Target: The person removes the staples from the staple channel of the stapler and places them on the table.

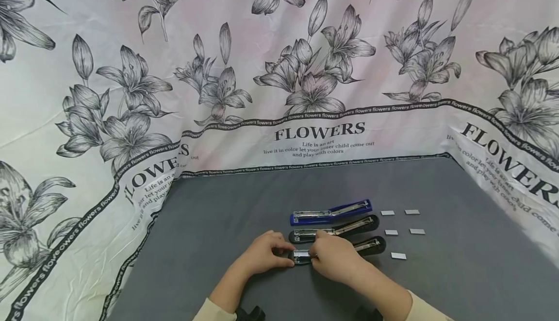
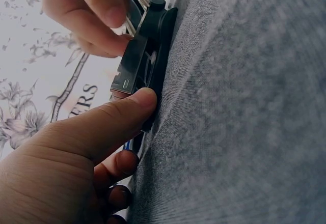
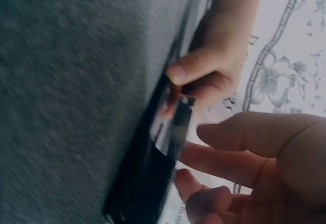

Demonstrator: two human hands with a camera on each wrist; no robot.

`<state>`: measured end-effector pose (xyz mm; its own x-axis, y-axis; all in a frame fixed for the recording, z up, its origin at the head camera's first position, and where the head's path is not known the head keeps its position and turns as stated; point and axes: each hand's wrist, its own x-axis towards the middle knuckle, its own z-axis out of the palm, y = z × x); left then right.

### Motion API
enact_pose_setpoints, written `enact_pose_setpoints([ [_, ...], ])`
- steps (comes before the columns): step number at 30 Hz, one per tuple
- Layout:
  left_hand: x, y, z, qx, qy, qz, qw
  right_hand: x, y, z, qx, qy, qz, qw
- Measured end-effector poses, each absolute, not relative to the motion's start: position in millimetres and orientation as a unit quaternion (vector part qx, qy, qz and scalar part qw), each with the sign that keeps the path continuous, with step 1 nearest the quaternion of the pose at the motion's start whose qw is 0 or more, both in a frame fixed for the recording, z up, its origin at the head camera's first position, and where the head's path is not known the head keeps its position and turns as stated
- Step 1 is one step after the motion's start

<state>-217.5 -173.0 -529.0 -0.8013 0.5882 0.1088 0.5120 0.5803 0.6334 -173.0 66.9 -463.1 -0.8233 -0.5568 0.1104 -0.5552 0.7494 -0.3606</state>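
Observation:
In the head view, the nearest black stapler [image 1: 372, 246] lies with its top folded back and its metal magazine exposed. My left hand [image 1: 267, 252] pinches its front end; the left wrist view shows the thumb [image 2: 142, 99] pressed on the base tip. My right hand [image 1: 335, 256] is over the middle of this stapler. Seen from the right wrist, its thumb [image 3: 219, 134] stands apart from the raised magazine [image 3: 178, 124], while a finger reaches the magazine's side. Just behind are another opened black stapler [image 1: 359, 225] and an opened blue stapler [image 1: 311, 218].
Several small pale strips [image 1: 399, 256] lie in two loose columns right of the staplers. Everything sits on a grey cloth surface [image 1: 218, 214]. A flower-printed curtain [image 1: 323, 141] borders its back and sides.

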Motion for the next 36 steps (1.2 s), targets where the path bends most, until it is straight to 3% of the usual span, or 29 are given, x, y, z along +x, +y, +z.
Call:
enact_pose_setpoints([
  [22, -214.8, -173.7, -530.9, 0.301, 0.89, 0.337, 0.059, -173.6, 50.1, -472.7, -0.232, 0.943, -0.233, -0.055],
  [36, -216.2, -173.3, -528.3, 0.303, 0.889, 0.337, 0.062, -180.6, 48.4, -471.2, -0.268, 0.931, -0.246, -0.028],
])
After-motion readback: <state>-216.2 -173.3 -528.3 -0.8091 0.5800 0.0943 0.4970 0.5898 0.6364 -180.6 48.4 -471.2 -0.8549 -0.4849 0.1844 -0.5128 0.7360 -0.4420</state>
